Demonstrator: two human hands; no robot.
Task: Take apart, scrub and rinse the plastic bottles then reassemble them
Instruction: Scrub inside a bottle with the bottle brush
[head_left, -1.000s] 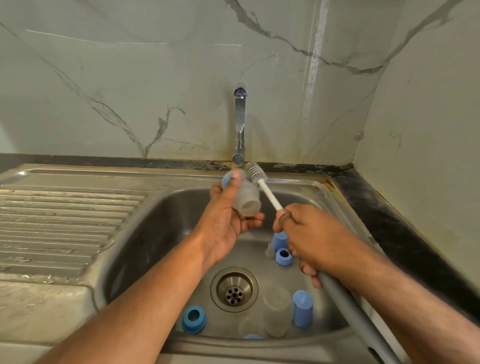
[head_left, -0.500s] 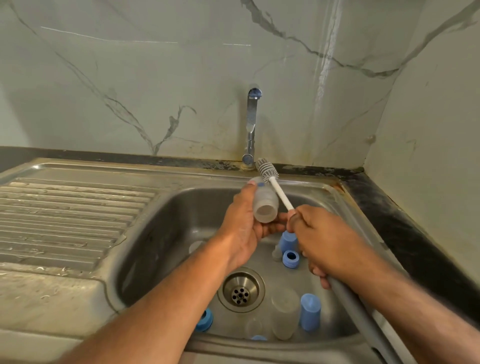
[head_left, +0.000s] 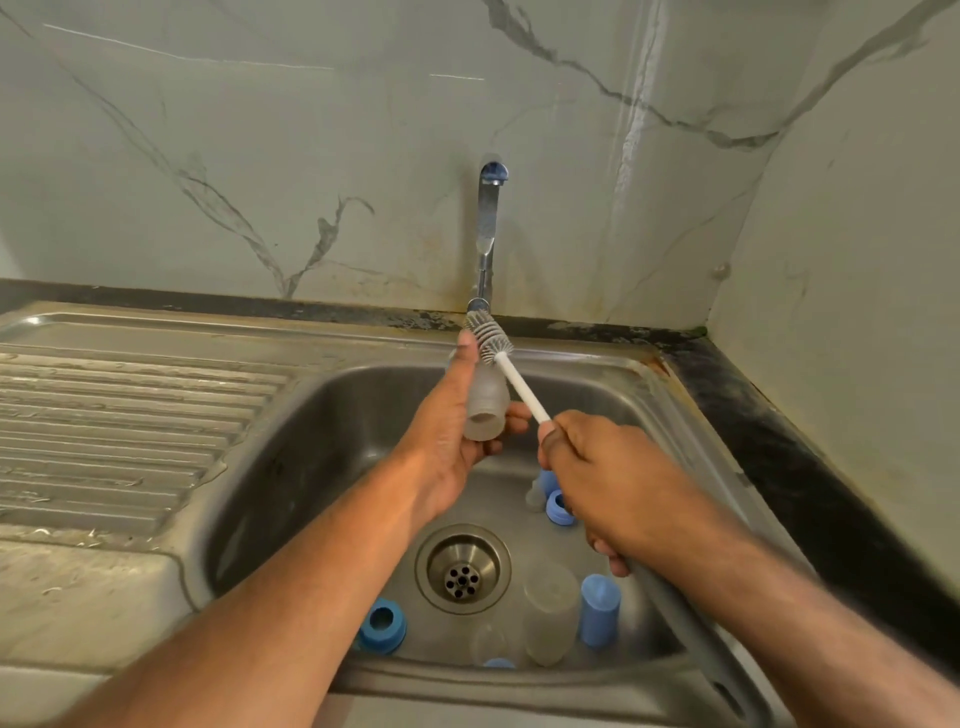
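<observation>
Left hand (head_left: 457, 441) grips a frosted translucent plastic bottle (head_left: 485, 410) above the steel sink (head_left: 322, 415); right hand (head_left: 613, 483) clasps a white-stemmed, grey-bristled bottle brush (head_left: 511, 371), its head beside the bottle's far end

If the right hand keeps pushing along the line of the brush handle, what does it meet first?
Probably the frosted bottle held in the left hand: the right hand aims the brush up-left beside it. Beyond stands the tap; depth is unclear.
</observation>
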